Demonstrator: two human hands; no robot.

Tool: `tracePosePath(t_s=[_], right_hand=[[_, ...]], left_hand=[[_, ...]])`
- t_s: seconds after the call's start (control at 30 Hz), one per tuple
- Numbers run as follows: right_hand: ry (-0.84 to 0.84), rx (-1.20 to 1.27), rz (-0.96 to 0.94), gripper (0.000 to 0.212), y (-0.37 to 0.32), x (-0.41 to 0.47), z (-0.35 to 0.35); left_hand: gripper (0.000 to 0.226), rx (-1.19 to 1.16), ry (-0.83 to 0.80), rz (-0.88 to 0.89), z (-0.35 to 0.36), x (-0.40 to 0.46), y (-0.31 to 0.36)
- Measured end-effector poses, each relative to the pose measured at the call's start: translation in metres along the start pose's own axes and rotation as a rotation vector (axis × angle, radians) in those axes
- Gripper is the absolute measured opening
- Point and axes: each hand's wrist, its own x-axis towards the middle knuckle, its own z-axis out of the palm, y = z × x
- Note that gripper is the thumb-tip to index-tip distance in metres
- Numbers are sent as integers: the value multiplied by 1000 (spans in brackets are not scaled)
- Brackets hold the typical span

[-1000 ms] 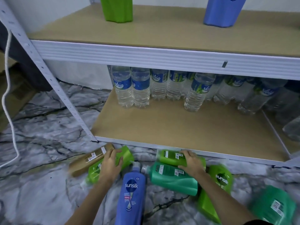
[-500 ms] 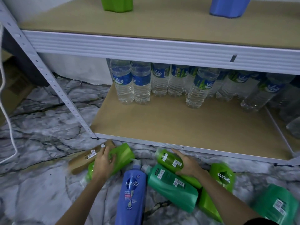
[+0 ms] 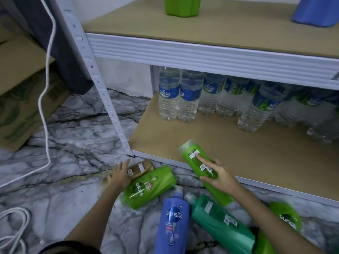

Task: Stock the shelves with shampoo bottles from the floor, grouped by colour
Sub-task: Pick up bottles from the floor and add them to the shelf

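Grey-veined marble floor (image 3: 69,136) beneath white metal shelving (image 3: 201,52), cardboard box (image 3: 22,107) beside.

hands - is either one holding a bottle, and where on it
The right hand grips a light green bottle around its lower body. The left hand holds nothing, fingers spread.

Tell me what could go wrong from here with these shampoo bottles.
The right hand holds the light green bottle with fingers spread along it, so it could slip. The left hand reaches across a second green bottle onto the gold bottle, so it might nudge either one.
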Motion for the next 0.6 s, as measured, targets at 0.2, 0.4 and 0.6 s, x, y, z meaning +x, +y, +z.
tracePosePath(t_s=[0.2,0.4,0.6], right_hand=[[55,179,5,87,-17,7,7],[48,210,54,89,-25,-1,12],[72,265,98,79,-30,-1,10]], left_hand=[[73,-64,-44,68,-1,4,-6],[99,-30,-119,113,2,-6,-16],[89,-258,10,222,-4,-35,-10]])
